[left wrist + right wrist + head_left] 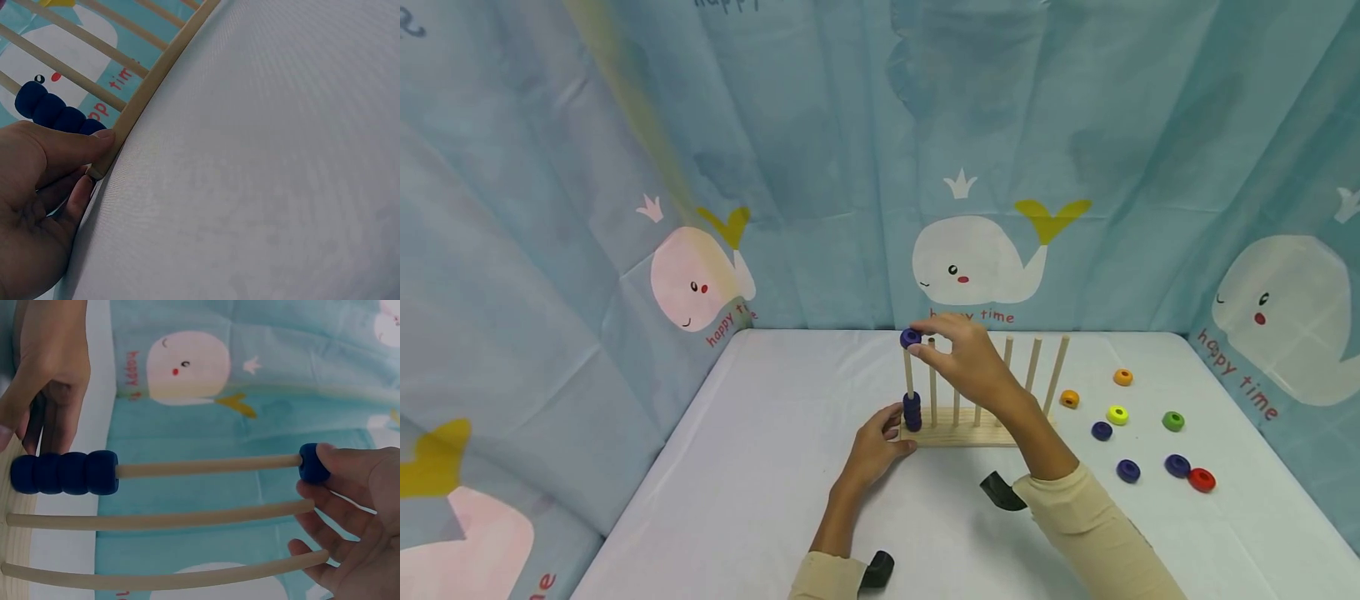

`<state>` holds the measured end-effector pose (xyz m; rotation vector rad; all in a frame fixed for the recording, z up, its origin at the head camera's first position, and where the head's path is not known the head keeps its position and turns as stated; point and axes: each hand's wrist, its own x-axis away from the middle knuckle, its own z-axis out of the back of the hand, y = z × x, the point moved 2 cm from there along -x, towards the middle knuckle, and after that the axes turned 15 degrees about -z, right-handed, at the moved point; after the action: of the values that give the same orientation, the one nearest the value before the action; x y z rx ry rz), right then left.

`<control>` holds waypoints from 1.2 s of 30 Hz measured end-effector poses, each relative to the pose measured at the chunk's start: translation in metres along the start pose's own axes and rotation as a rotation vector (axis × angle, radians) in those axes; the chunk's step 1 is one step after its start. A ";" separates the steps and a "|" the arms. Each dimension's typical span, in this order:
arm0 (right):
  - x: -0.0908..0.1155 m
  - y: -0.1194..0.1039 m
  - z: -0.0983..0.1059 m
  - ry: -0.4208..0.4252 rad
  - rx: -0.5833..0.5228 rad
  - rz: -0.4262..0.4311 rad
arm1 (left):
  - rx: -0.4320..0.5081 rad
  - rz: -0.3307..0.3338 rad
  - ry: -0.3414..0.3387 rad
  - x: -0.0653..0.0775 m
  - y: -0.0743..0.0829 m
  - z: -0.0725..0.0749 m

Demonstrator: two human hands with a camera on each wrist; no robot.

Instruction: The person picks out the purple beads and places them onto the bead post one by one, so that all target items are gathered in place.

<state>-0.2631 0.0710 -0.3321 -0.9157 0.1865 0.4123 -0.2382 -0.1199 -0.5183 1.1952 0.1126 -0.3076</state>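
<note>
A wooden rack (958, 437) with several upright pegs stands on the white table. Several blue beads (65, 473) are stacked at the foot of its leftmost peg (206, 466). At that peg's tip my right hand (966, 358) pinches another blue bead (312, 464) between thumb and fingers. In the right wrist view this bead sits on the end of the peg. My left hand (872, 450) grips the left end of the base (128, 119), thumb on the front edge and fingers behind. The wrist view shows its thumb (103, 145) beside the stacked beads.
Loose beads lie on the table to the right of the rack: orange ones (1123, 377), a yellow one (1117, 415), a green one (1173, 421), blue ones (1128, 471) and a red one (1202, 480). A curtain with whales (977, 258) hangs behind the table.
</note>
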 end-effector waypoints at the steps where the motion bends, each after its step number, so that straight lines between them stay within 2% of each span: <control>1: 0.000 0.000 -0.001 -0.001 0.003 0.003 | 0.000 -0.001 -0.001 0.000 0.000 0.000; 14: -0.003 -0.002 -0.003 -0.011 -0.002 0.005 | -0.002 -0.006 -0.004 0.001 0.000 0.001; 27: 0.004 -0.001 0.008 0.051 -0.027 0.036 | 0.010 -0.010 0.001 0.001 -0.001 0.001; 36: 0.015 0.009 0.024 0.141 -0.060 -0.002 | -0.004 -0.004 0.000 0.001 -0.001 -0.001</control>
<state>-0.2538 0.0986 -0.3294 -1.0049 0.3031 0.3533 -0.2376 -0.1200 -0.5198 1.1909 0.1155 -0.3104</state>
